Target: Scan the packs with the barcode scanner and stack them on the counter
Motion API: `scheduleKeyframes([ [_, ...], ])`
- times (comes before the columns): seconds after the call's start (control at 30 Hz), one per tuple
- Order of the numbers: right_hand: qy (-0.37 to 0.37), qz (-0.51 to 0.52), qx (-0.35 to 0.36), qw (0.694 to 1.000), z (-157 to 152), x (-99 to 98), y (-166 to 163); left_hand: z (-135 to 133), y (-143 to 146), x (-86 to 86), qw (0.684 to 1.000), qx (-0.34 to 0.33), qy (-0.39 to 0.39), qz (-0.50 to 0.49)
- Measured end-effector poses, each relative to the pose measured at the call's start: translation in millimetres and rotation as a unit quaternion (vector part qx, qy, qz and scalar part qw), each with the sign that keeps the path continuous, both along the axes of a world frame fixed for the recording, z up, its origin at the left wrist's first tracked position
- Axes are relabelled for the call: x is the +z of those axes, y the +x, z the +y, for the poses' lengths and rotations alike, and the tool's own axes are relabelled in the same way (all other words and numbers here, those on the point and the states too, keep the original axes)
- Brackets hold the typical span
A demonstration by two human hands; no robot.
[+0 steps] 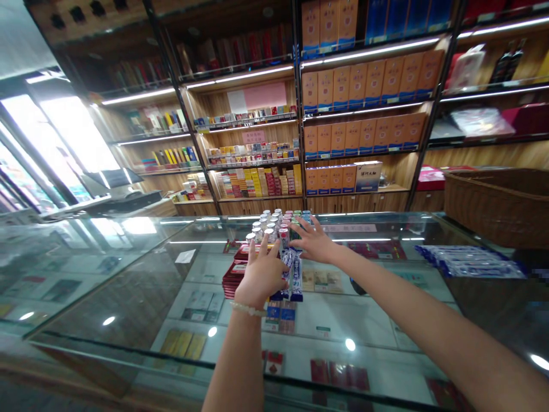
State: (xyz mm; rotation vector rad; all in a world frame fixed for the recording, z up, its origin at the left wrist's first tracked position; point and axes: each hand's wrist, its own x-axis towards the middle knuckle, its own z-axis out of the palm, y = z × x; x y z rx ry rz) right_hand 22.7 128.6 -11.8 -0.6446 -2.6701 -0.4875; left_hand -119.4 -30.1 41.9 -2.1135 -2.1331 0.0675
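Observation:
My left hand [262,276], with a pale beaded bracelet at its wrist, reaches over the glass counter with its fingers spread. Its fingertips are at the front of a cluster of small white-topped containers [266,223]. Beside it on the left lies a stack of dark red packets [233,279]; to its right are blue-and-white wrapped packets [296,276]. From the right comes my right hand [316,242], fingers apart, at the right side of the cluster near green- and blue-topped containers [306,216]. Whether its fingertips touch them I cannot tell. Neither hand visibly holds anything.
The glass counter [141,312] shows goods inside. More blue-and-white packets [469,262] lie in a row at right, in front of a wicker basket [493,209]. A small white card [185,256] is at left. Behind stand shelves with orange boxes [358,88].

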Motion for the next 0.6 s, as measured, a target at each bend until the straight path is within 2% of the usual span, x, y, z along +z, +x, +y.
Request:
scheduleKeyframes([
  [0.27, 0.017, -0.006, 0.043, 0.999, 1.5, -3.1, -14.4, 0.0, -2.6, -2.1, 1.0, -0.004, 0.008, -0.007],
  [0.6, 0.039, -0.003, 0.056, 0.998, 10.3, -7.6, -16.7, 0.0, 0.1, 0.4, 1.0, 0.003, 0.003, 0.008],
])
